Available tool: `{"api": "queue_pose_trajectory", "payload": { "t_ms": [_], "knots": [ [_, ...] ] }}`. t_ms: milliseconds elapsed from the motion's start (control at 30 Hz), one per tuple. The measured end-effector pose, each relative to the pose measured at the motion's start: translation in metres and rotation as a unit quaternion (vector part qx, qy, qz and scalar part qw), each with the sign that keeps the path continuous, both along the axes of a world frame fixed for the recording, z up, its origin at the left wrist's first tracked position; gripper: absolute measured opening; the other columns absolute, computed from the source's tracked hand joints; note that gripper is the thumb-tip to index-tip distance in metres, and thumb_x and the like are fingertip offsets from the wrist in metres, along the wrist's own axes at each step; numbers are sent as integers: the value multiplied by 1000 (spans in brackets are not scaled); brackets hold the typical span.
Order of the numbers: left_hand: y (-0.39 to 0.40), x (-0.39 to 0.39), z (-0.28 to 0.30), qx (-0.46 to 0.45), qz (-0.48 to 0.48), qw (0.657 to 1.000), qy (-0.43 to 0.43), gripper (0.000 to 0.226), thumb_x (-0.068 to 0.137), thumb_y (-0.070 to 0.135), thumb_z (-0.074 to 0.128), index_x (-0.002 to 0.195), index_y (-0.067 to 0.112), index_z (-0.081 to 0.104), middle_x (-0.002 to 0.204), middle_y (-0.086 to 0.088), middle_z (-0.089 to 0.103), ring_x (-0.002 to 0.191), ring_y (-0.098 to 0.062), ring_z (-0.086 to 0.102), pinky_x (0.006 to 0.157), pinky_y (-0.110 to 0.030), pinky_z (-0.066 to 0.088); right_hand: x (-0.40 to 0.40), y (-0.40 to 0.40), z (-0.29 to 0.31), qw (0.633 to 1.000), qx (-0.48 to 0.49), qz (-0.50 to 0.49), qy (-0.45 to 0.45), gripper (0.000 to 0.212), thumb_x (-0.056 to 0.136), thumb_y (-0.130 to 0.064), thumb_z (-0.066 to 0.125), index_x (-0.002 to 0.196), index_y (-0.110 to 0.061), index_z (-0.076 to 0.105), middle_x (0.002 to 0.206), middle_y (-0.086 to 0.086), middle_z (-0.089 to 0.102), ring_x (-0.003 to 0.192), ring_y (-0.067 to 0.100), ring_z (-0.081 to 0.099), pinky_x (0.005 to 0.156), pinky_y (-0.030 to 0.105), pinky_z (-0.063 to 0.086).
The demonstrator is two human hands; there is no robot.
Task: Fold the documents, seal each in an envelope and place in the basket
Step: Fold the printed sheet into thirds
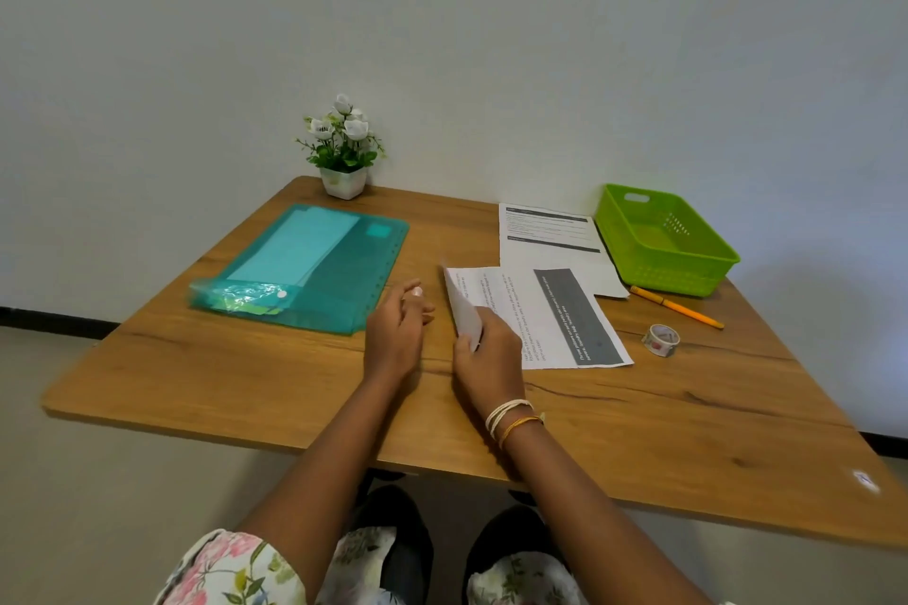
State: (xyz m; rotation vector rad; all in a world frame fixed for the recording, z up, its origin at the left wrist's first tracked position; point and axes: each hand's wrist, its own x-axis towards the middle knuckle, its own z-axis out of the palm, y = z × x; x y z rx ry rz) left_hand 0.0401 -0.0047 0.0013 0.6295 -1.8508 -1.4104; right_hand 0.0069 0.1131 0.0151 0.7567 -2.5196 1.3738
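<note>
We have the near document [550, 314] lying on the table [245, 373], its left edge lifted and pinched by our right hand [489, 354]; our left hand [395, 334] hovers just beside it, fingers loosely curled and holding nothing; a second document [550, 241] lies beyond, next to the green basket [663, 241], which looks empty; the envelopes [295, 246] appear to wait inside the teal folder [314, 270] to the left. We judge the sheet light, limp and easily creased, so we should hold it by an edge or corner, bring edge to edge, and press the fold flat; the tape roll [661, 339] sits near the pencil [678, 307].
</note>
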Motion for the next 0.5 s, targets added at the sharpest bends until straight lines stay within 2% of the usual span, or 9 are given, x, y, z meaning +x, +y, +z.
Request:
{"api": "queue_pose_trajectory", "payload": {
  "t_ms": [100,167,267,367,500],
  "knots": [
    [2,1,1,-125,-14,987,-95,35,100,33,44,131,25,55,114,5,66,103,-10,60,92,-40,50,-3,2,1,983,-85,-39,-158,51,84,-10,62,130,-23,43,135,7,51,120,27,51,95,40,52],
    [6,3,3,-196,-35,969,-146,35,101,34,41,133,27,53,127,4,62,117,-17,56,105,-46,37,-4,6,1,970,-102,-38,-217,58,82,-8,63,131,-26,37,137,7,48,119,26,50,92,36,53],
    [8,2,4,-276,-106,931,-215,40,102,38,35,142,36,43,147,9,44,138,-16,37,115,-50,16,-4,10,5,979,-66,-12,-193,59,82,-6,65,133,-19,38,135,7,49,119,24,49,92,28,47],
    [6,0,1,-324,-147,899,-256,40,102,40,32,139,38,47,151,12,38,144,-13,25,118,-50,11,-6,11,7,989,26,-11,-148,59,84,-13,65,138,-13,40,141,9,44,129,25,43,105,33,39],
    [7,-1,1,-341,-149,885,-278,39,101,39,36,138,38,49,151,14,37,145,-12,22,117,-47,7,-9,20,6,978,194,-56,-43,46,87,-22,60,130,-11,47,130,11,45,118,26,46,97,33,44]
  ]
}}
